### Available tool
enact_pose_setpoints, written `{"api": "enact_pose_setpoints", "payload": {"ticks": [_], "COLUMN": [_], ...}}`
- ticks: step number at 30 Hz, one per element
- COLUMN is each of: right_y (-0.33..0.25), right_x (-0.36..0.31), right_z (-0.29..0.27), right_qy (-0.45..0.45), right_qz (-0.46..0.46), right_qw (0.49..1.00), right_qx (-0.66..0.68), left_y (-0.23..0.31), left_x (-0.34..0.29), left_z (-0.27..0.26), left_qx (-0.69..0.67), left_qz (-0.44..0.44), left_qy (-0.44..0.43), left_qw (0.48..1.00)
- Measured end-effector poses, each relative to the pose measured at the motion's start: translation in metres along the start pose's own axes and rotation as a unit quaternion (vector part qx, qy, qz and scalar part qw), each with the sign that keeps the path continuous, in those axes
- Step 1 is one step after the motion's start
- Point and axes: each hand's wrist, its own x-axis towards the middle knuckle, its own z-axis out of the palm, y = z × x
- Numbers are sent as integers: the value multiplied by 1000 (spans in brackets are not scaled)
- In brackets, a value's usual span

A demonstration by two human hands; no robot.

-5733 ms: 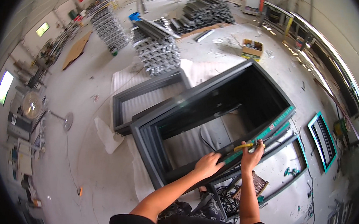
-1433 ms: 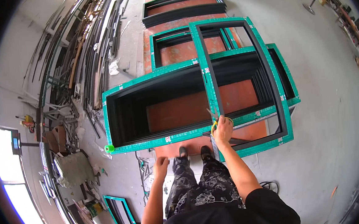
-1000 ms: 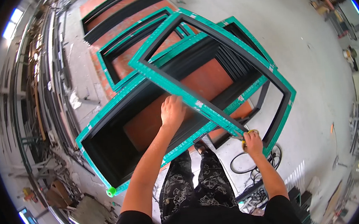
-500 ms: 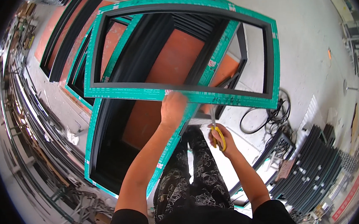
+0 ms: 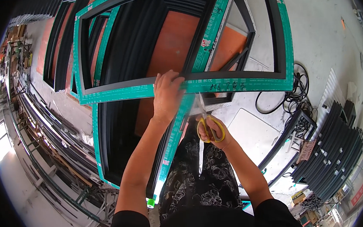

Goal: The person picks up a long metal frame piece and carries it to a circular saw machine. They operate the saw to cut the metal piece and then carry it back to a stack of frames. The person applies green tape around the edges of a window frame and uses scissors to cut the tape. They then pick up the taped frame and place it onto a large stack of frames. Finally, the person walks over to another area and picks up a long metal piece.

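Observation:
A dark window frame (image 5: 247, 85) faced with green printed film lies across the stack, its near bar running left to right in front of me. My left hand (image 5: 167, 93) grips that bar near its middle, the fingers over its inner edge and slightly blurred. Just below the bar, my right hand (image 5: 212, 130) is closed round yellow-handled scissors (image 5: 202, 105). Their blades point up toward the bar's near edge. Under this frame rests a larger green-filmed frame (image 5: 172, 146), slanting down past my left forearm.
More dark frames (image 5: 63, 46) lean at the far left over orange-red boards (image 5: 169, 42). Long profiles (image 5: 59, 136) line the left side. A coiled black cable (image 5: 300, 85) and stacked dark bars (image 5: 327, 153) lie at right. A green roll (image 5: 150, 202) sits near my legs.
The upper frame's near bar has turned from sloping down rightward to nearly level. My left hand has shifted further over the bar. The scissors have moved left and up, nearer to the left hand.

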Motion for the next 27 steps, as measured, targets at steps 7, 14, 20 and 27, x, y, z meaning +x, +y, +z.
{"api": "enact_pose_setpoints", "payload": {"ticks": [7,14,20,27], "right_y": [0,8,-4,-45], "right_x": [-1,7,24,43], "right_z": [-3,4,0,37], "right_qy": [-13,4,12,47], "right_qz": [30,-9,-24,-34], "right_qw": [998,998,999,998], "right_qx": [59,67,22,10], "left_y": [-7,-17,-17,-14], "left_x": [1,-1,-2,1], "left_z": [1,9,9,4], "left_qx": [-23,-63,-65,-71], "left_qz": [-15,-18,-22,-21], "left_qy": [7,16,8,3], "left_qw": [1000,998,998,997]}}
